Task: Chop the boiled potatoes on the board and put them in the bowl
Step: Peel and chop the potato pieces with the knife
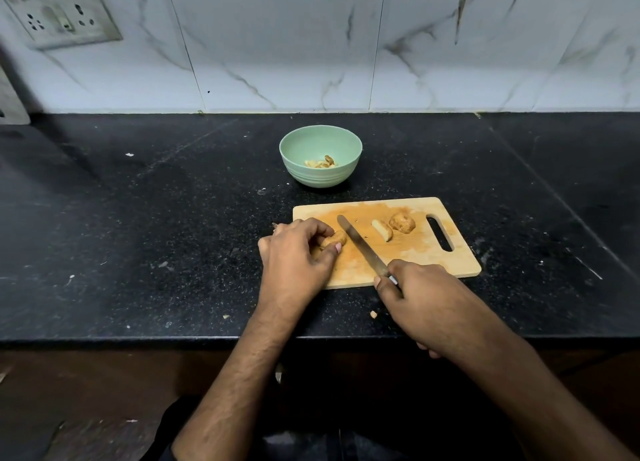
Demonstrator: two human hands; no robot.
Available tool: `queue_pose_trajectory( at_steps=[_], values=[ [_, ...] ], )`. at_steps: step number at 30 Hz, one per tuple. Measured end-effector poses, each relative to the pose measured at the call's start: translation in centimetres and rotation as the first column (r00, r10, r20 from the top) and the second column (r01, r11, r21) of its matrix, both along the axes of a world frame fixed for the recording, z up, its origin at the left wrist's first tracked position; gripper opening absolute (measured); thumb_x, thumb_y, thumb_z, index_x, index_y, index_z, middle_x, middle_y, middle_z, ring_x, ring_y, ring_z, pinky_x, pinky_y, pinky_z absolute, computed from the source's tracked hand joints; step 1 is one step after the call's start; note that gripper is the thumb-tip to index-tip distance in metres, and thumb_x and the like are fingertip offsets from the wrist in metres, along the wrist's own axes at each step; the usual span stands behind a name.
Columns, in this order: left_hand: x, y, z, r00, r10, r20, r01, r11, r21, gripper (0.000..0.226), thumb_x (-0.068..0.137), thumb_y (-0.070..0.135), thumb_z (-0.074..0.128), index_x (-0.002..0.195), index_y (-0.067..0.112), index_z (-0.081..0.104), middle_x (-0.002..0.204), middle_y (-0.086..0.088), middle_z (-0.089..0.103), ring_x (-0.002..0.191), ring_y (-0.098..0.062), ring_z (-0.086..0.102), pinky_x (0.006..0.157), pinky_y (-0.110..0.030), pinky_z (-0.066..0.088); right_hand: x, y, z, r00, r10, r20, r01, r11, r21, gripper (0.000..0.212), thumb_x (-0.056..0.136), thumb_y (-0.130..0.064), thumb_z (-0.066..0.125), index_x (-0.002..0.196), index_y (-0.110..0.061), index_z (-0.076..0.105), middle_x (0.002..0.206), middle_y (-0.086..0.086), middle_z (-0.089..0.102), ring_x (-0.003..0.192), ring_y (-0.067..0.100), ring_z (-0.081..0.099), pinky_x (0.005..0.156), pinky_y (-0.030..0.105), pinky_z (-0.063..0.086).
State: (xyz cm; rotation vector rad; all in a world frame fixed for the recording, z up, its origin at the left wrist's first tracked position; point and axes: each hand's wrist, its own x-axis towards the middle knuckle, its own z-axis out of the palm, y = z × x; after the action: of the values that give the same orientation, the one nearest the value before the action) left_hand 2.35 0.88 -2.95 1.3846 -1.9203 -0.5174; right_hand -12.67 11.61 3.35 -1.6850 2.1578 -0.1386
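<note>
A wooden cutting board [415, 256] lies on the black counter. My left hand [294, 252] grips a brown potato piece [334, 239] at the board's left end, fingers curled round it. My right hand [415, 294] holds a knife [360, 245] by its handle; the blade runs diagonally over the board, just right of that piece. A pale cut potato piece [382, 229] and a round potato piece [402, 222] lie further right on the board. The green bowl [320, 178] stands behind the board with a few chopped pieces [322, 162] inside.
The black counter [156, 218] carries small crumbs, one scrap [373, 314] near its front edge. A marble-tiled wall [311, 45] rises behind, with a switch and socket plate [62, 13] at the upper left. The board has a handle slot [440, 233] at its right end.
</note>
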Motion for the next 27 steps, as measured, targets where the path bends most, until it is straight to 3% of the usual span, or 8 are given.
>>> queue_pose_trajectory(
  at_steps=[6,13,15,18,20,22,23,27],
  values=[
    [-0.9,0.7,-0.1,0.997,0.076,0.031,-0.074,0.996,-0.044,0.024,0.085,0.046,0.075,0.102,0.031,0.067,0.088,0.015,0.062,0.093,-0.010,0.055,0.089,-0.035,0.035,0.5,0.6,-0.4,1.000,-0.002,0.008,0.002,1.000,0.008,0.032,0.106,-0.043,0.035,0.116,-0.020,0.055,0.082,0.001,0.062,0.061,0.013,0.057,0.058,0.030,0.053],
    [-3.0,1.3,0.3,0.974,0.159,0.165,-0.145,0.985,-0.092,0.032,0.090,0.048,0.067,0.114,0.026,0.068,0.103,0.005,0.069,0.101,-0.020,0.060,0.088,-0.038,0.041,1.2,-0.4,-0.6,1.000,0.017,-0.016,-0.017,1.000,-0.021,0.036,0.106,-0.044,0.031,0.111,-0.016,0.054,0.086,0.005,0.063,0.065,0.020,0.059,0.065,0.039,0.056],
    [-2.8,1.1,0.4,0.979,0.139,0.147,-0.136,0.990,-0.030,0.032,0.086,0.053,0.070,0.104,0.027,0.070,0.094,0.006,0.069,0.094,-0.020,0.063,0.086,-0.039,0.047,0.9,-0.9,-0.4,0.998,0.037,-0.042,-0.039,0.999,-0.037,0.041,0.107,-0.047,0.027,0.109,-0.017,0.053,0.084,0.002,0.058,0.067,0.019,0.055,0.065,0.037,0.049],
    [-1.4,0.4,0.1,1.000,0.024,0.005,-0.025,0.993,0.120,0.033,0.077,0.053,0.077,0.082,0.023,0.066,0.075,0.008,0.068,0.075,-0.018,0.066,0.076,-0.040,0.054,0.6,-1.1,-0.3,0.994,0.063,-0.085,-0.068,0.997,-0.047,0.043,0.107,-0.050,0.024,0.109,-0.018,0.053,0.086,0.001,0.056,0.082,0.022,0.056,0.071,0.036,0.043],
    [-0.5,0.0,0.5,0.996,-0.070,-0.061,0.081,0.976,0.205,0.025,0.077,0.038,0.084,0.096,0.029,0.069,0.080,0.009,0.069,0.073,-0.009,0.066,0.079,-0.030,0.056,0.7,-0.8,-0.4,0.994,0.068,-0.088,-0.072,0.996,-0.043,0.039,0.107,-0.046,0.026,0.109,-0.017,0.051,0.088,0.002,0.058,0.083,0.022,0.058,0.072,0.037,0.045],
    [0.2,-0.9,0.9,0.983,-0.160,-0.088,0.177,0.950,0.255,0.055,0.080,0.021,0.084,0.131,0.026,0.064,0.084,0.011,0.069,0.066,0.004,0.059,0.073,-0.007,0.047,0.9,-0.5,-0.5,0.994,0.073,-0.084,-0.077,0.996,-0.043,0.032,0.108,-0.041,0.029,0.109,-0.016,0.048,0.087,0.002,0.058,0.081,0.021,0.060,0.071,0.036,0.048],
    [0.4,-1.4,1.1,0.979,-0.191,-0.075,0.204,0.944,0.260,0.061,0.081,0.018,0.084,0.137,0.025,0.060,0.083,0.011,0.068,0.064,0.007,0.056,0.070,-0.003,0.042,1.1,-0.4,-0.6,0.994,0.075,-0.078,-0.079,0.996,-0.047,0.029,0.107,-0.039,0.030,0.109,-0.015,0.046,0.087,0.002,0.058,0.080,0.021,0.060,0.071,0.037,0.050],
    [0.2,-2.9,1.6,0.970,-0.244,0.008,0.235,0.941,0.243,0.051,0.081,0.025,0.083,0.128,0.033,0.066,0.079,0.012,0.067,0.067,0.005,0.056,0.071,-0.013,0.042,1.6,-0.4,-0.7,0.995,0.075,-0.064,-0.080,0.995,-0.065,0.026,0.107,-0.039,0.033,0.107,-0.016,0.045,0.088,0.002,0.058,0.079,0.020,0.060,0.069,0.036,0.050]
  ],
)
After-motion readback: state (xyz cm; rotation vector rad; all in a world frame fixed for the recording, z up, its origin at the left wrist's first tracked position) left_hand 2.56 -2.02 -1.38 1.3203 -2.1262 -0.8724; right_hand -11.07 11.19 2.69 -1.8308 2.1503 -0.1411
